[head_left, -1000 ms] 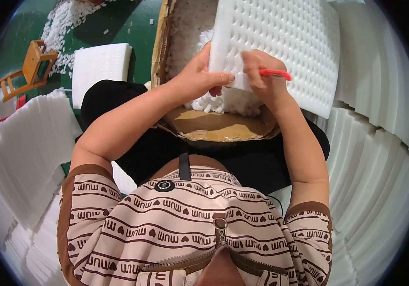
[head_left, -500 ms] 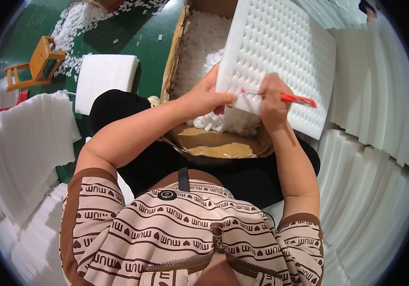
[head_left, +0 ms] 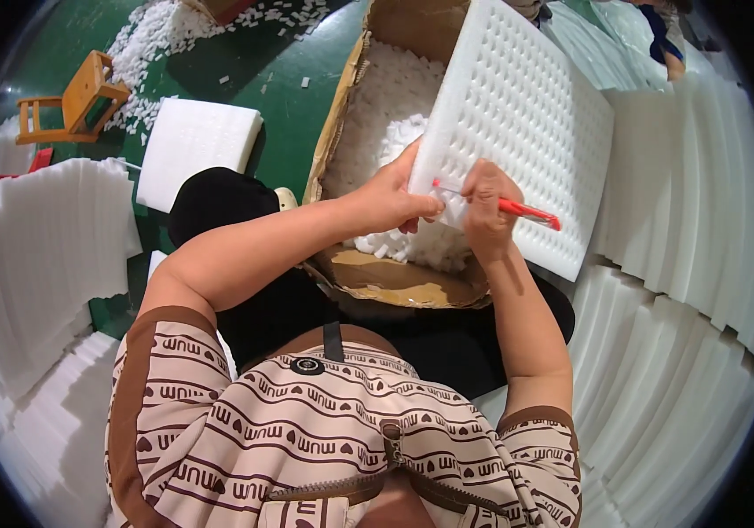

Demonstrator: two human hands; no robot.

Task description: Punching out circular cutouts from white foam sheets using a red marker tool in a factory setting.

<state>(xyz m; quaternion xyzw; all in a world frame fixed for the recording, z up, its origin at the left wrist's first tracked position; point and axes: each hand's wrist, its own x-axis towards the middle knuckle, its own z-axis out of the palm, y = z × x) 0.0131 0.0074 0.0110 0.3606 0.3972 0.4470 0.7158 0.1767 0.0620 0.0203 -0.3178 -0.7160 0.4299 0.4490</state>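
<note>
A thick white foam sheet (head_left: 531, 106), its face covered with rows of small slits, is tilted over an open cardboard box (head_left: 386, 277). At the sheet's near left corner, my left hand (head_left: 395, 198) grips the edge, thumb on the face and fingers underneath. A red pen (head_left: 531, 213) is pinched in my right hand (head_left: 490, 209). Its clear front part and red tip point left, close to my left thumb and the sheet's left edge. I cannot tell whether the tip touches the foam. Small white foam pieces (head_left: 373, 106) fill much of the box below.
Stacked foam sheets stand on the right (head_left: 667, 202) and left (head_left: 47, 264). A white foam block (head_left: 197, 145) lies on the green floor (head_left: 289, 114), near a small wooden chair (head_left: 82, 101) and a scattered foam pile (head_left: 144, 53). Part of another person (head_left: 669, 44) shows at far right.
My right hand and the pen have shifted left and slightly down over the sheet, so the tip is nearer its left edge. The view has shifted a little; my left hand keeps its grip.
</note>
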